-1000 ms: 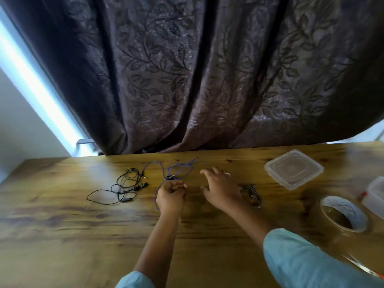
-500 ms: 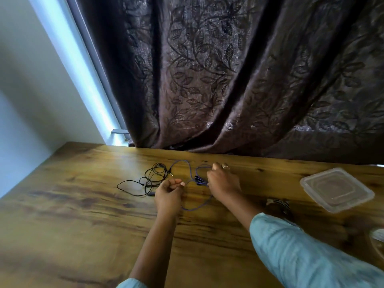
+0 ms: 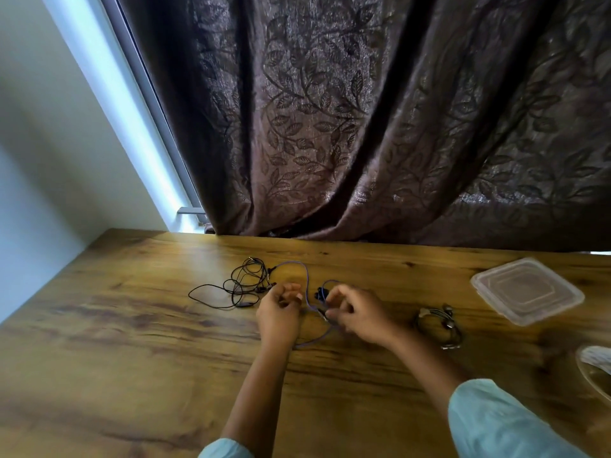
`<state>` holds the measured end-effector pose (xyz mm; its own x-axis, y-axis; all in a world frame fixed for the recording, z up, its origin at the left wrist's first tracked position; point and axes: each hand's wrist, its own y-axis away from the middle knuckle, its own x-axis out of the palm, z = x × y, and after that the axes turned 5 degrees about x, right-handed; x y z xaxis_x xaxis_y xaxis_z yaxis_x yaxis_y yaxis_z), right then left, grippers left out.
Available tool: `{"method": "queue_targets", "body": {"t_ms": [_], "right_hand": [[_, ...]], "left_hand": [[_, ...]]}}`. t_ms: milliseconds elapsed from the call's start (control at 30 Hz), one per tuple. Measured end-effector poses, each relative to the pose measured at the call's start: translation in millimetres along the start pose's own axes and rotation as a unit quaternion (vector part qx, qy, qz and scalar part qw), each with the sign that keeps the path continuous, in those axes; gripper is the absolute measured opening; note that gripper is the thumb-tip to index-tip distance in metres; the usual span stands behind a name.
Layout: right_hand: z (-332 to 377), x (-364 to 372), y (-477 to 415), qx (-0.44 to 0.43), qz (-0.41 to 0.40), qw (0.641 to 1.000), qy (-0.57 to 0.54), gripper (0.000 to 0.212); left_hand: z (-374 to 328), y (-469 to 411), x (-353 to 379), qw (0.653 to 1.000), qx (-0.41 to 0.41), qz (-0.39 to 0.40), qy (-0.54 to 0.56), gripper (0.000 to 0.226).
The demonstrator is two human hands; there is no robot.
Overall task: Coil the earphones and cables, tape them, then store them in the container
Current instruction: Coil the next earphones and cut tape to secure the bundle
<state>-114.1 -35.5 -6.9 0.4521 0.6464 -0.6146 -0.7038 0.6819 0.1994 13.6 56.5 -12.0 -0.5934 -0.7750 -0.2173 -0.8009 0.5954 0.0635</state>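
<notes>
My left hand [image 3: 279,317] has its fingers curled in, pinching the purple cable [image 3: 307,285] near its near end. My right hand [image 3: 358,314] sits just beside it at 3 o'clock, thumb and fingertips pinched on the same cable by its dark plug [image 3: 320,294]; motion blur hides exactly how the fingers close. The cable loops away toward 12 o'clock from my hands and curves back under my left wrist.

At 10 o'clock from my left hand lies a loose tangle of black earphones [image 3: 243,287], almost touching the purple loop's far end. At 3 o'clock from my right hand, a little apart, rests a grey coiled cable [image 3: 438,325]. Farther out at 2 o'clock sits a clear plastic lid [image 3: 527,289], flat on the table. A roll of tape [image 3: 595,368] is cut by the frame edge at 4 o'clock. Nothing lies between my hands and these things.

Everything rests on a wooden table [image 3: 132,342] with strong grain. Behind it at 12 o'clock hangs a dark curtain [image 3: 363,127] with a leaf pattern, its hem brushing the table's far edge. Daylight shows along a window frame [image 3: 132,104] at 10 o'clock, beside a pale wall [image 3: 39,160].
</notes>
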Motion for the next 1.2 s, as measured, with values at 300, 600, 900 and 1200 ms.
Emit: {"method": "queue_targets", "body": {"t_ms": [300, 600, 900, 1200], "right_hand": [[-26, -8, -5, 0.121, -0.095, 0.959, 0.24, 0.034], [-24, -10, -7, 0.144, -0.046, 0.98, 0.13, 0.033], [-22, -10, 9, 0.065, -0.065, 0.976, 0.198, 0.01], [40, -40, 25, -0.05, -0.091, 0.974, -0.201, 0.02]], "left_hand": [[1, 8, 1, 0.997, 0.021, 0.063, -0.039, 0.026], [1, 9, 3, 0.997, -0.006, 0.079, -0.004, 0.027], [2, 17, 0, 0.995, -0.019, 0.091, 0.028, 0.031], [-32, 25, 1, 0.977, 0.113, 0.175, 0.051, 0.033]]}}
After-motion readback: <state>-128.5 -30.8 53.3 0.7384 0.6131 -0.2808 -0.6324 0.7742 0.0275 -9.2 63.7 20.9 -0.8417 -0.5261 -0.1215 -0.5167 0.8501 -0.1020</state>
